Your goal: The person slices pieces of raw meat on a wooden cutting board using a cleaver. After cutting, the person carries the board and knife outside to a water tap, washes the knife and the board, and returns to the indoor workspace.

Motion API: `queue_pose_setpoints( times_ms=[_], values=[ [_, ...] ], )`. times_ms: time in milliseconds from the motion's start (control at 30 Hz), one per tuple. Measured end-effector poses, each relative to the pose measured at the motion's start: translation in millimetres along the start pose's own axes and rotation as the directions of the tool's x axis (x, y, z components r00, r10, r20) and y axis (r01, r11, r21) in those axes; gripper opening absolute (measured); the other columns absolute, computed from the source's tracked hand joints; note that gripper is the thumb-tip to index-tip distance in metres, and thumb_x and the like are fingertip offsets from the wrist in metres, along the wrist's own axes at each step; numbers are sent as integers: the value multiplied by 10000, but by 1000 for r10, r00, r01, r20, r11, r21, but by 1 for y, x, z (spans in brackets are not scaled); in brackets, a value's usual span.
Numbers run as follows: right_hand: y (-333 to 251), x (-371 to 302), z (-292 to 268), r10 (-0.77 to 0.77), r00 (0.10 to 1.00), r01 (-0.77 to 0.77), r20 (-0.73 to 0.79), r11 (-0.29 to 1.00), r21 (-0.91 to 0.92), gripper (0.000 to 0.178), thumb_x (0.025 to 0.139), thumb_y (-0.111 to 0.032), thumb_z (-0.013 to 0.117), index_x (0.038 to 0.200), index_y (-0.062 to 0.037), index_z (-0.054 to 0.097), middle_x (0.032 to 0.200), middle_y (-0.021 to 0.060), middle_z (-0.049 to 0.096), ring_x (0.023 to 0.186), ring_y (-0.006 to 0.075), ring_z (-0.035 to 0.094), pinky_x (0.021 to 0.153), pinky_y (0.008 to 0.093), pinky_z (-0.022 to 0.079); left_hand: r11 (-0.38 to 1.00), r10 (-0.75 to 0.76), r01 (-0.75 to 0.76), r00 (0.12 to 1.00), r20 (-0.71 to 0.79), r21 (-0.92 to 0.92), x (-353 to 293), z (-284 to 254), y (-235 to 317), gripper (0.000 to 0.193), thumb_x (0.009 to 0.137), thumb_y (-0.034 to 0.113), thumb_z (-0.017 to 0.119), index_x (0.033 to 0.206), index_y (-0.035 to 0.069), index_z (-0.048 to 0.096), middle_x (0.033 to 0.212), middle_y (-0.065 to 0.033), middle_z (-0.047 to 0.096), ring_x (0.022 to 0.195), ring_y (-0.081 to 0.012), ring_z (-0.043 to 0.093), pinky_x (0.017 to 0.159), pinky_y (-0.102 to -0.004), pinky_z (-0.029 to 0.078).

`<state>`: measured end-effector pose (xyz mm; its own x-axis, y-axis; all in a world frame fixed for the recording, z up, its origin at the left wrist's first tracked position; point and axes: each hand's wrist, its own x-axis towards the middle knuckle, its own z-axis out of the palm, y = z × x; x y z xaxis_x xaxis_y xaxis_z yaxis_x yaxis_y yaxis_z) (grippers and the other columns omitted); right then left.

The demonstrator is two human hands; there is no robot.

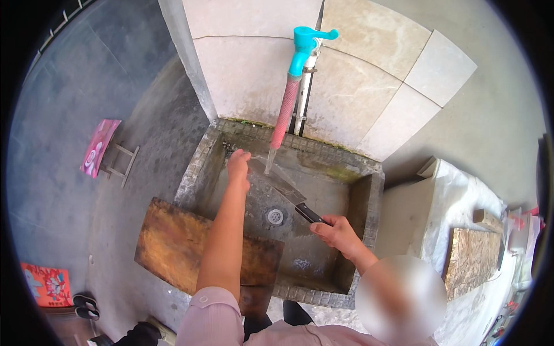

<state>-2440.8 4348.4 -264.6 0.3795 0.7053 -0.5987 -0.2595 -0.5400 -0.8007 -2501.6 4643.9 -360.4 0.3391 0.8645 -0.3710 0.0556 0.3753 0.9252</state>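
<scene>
My right hand (337, 233) is closed around the black handle of a kitchen knife (283, 187) with a broad metal blade. The blade slants up and to the left over a concrete sink (323, 173). At the far end of the blade is my left hand (238, 168), its fingers curled at the tip; exactly how they grip is partly hidden. Water runs from a red mesh hose (285, 112) onto the blade. The hose hangs from a turquoise tap (303, 46). Below the knife a round drain (275, 216) shows in the sink floor.
A stained wooden board (173, 242) rests across the sink's near left corner, under my left forearm. On the right stands a white-covered surface (461, 190) with a chipboard piece (473, 259). A pink-topped folding stool (101, 147) is on the floor at left. Tiled wall rises behind.
</scene>
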Motion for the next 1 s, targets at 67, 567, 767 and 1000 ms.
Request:
queue_pose_setpoints(
  times_ms=[67, 567, 767, 1000],
  values=[
    [3, 6, 2, 35, 994, -49, 106, 989, 137, 285, 763, -268, 646, 863, -9, 579, 624, 9, 498, 533, 102, 450, 502, 259, 379, 895, -178, 187, 982, 61, -404, 2, 1, 4, 425, 801, 27, 485, 1226, 35, 477, 1180, -112, 532, 1085, -243, 483, 897, -371, 425],
    [-26, 36, 13, -5, 957, -195, 292, 731, 653, 261, 936, -323, 400, 889, -73, 459, 601, -25, 368, 400, 47, 290, 330, 188, 242, 188, 543, -838, 523, 657, 511, -88, 78, 8, 488, 928, 396, 360, 1299, 86, 432, 1376, -162, 344, 1326, -296, 219, 1065, -452, 181],
    [-16, 5, 11, -31, 904, -291, 426, 687, 666, 294, 940, -357, 410, 889, -72, 459, 616, -22, 353, 407, 44, 274, 334, 187, 234, 292, 473, -645, 739, 479, 706, -39, 46, 35, 553, 929, 459, 283, 1361, 116, 329, 1425, -125, 267, 1346, -287, 159, 1084, -472, 92],
    [-24, 26, 8, -59, 933, -227, 355, 669, 708, 328, 942, -388, 396, 881, -70, 448, 608, -16, 349, 399, 47, 272, 332, 187, 232, 120, 465, -804, 564, 683, 583, -92, 70, 10, 600, 919, 482, 288, 1395, 119, 248, 1466, -102, 169, 1357, -267, 133, 1091, -394, 97]
  ],
)
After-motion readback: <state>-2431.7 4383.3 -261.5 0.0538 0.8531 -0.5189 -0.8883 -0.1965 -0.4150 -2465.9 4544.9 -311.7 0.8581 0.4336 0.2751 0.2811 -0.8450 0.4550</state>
